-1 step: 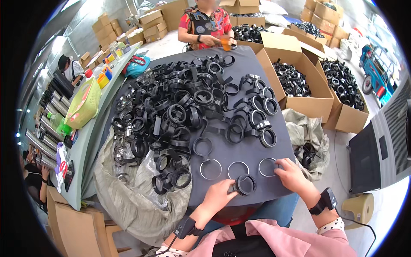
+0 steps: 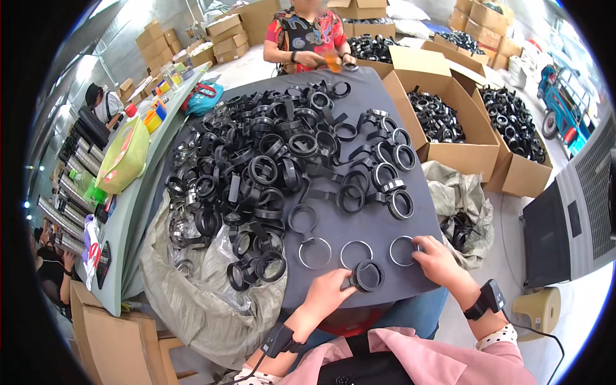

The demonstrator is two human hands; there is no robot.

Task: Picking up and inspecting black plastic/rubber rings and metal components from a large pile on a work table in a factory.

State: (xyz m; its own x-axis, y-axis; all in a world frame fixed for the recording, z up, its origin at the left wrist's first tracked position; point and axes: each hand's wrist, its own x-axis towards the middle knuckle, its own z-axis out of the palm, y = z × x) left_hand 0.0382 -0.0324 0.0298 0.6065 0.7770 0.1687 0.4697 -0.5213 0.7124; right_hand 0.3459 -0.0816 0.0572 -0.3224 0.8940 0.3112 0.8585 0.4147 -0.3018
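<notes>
Left hand (image 2: 327,292) gripping round black plastic ring (image 2: 367,276)

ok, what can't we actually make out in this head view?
- Left hand: its fingertips cover part of the black ring, so the grip is unclear.
- Right hand: contact with the thin metal ring is too small to tell.
- Black pile: single parts overlap.
- Boxes: bent at the rim.

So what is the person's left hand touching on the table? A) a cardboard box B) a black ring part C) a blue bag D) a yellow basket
B: the left hand rests its fingers on a black ring part at the near edge of the grey table, while the right hand touches a thin metal ring beside it.
</notes>
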